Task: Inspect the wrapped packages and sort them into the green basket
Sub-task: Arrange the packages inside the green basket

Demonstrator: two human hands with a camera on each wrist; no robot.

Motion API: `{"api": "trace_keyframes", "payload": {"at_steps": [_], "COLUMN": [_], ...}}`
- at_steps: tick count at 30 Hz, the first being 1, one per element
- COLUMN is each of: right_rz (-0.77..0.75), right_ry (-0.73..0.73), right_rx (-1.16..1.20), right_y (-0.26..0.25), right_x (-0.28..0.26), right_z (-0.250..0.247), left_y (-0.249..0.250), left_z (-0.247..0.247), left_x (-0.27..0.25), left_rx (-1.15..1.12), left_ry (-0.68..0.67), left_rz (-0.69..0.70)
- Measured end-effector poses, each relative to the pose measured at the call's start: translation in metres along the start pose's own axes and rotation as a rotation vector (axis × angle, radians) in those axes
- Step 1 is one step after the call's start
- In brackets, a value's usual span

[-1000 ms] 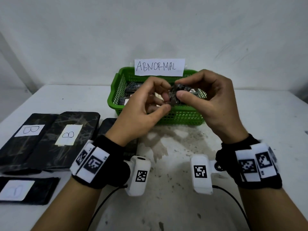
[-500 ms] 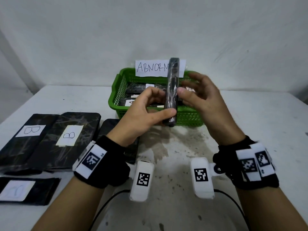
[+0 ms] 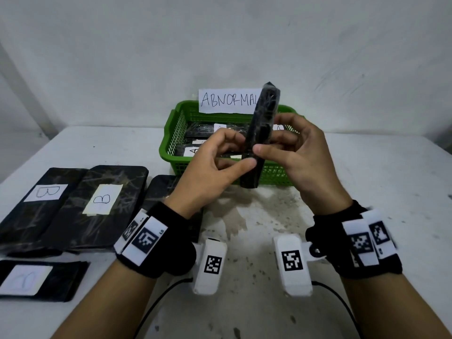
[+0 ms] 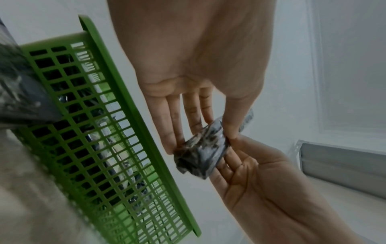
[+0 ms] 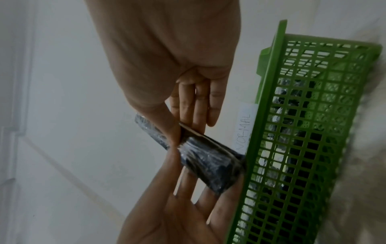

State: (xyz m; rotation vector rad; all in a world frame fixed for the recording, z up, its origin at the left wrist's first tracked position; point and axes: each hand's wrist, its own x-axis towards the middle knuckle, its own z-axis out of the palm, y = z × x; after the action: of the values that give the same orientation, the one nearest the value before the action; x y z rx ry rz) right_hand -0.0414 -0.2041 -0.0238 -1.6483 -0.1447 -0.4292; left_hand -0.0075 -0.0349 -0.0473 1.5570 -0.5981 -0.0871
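Both hands hold one black wrapped package up on edge, nearly upright, in the air just in front of the green basket, which sits toward the far edge of the table. The left hand pinches the package's lower part, thumb on the near side and fingers behind it. The right hand grips it from the other side, its thumb pressed across the near face and curled fingers behind. The package's top end rises past the paper sign reading "ABNORMAL" at the basket's back rim. Inside the basket lie more wrapped packages. Near the table's left edge lie flat black packages labelled B.
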Motion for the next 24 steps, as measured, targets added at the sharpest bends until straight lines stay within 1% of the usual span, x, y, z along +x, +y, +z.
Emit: {"api": "trace_keyframes", "payload": {"at_steps": [3, 5, 7, 9, 11, 15, 18, 21, 24], "right_rz": [-0.032, -0.066, -0.088, -0.088, -0.083, -0.027, -0.007, -0.088, -0.162], "right_ry": [-0.083, -0.106, -0.079, -0.07, -0.123, -0.243, -0.261, -0.198, -0.13], "right_rx": [-0.097, -0.157, -0.127, -0.033, 0.031, 0.035, 0.066, 0.065, 0.014], "right_y": [-0.004, -0.01, -0.02, -0.031, -0.036, -0.037, -0.032, -0.028, -0.027], "right_x": [-0.002, -0.004, -0.007, -0.01, -0.013, -0.019, -0.02, -0.019, -0.019], "right_z": [-0.002, -0.004, -0.005, -0.003, 0.0, 0.007, 0.011, 0.016, 0.017], "left_y": [0.001, 0.004, 0.008, 0.011, 0.01, 0.001, -0.002, -0.002, -0.006], "left_z": [-0.004, -0.009, -0.016, -0.02, -0.02, -0.019, -0.017, -0.018, -0.024], "left_x": [0.001, 0.002, 0.003, 0.003, 0.003, 0.004, 0.004, 0.003, 0.005], "left_rx": [0.059, 0.125, 0.168, 0.196, 0.238, 0.366, 0.355, 0.261, 0.118], "left_ry": [0.054, 0.083, 0.091, 0.107, 0.152, 0.248, 0.251, 0.211, 0.133], "left_rz": [0.052, 0.087, 0.132, 0.185, 0.246, 0.35, 0.351, 0.315, 0.264]}}
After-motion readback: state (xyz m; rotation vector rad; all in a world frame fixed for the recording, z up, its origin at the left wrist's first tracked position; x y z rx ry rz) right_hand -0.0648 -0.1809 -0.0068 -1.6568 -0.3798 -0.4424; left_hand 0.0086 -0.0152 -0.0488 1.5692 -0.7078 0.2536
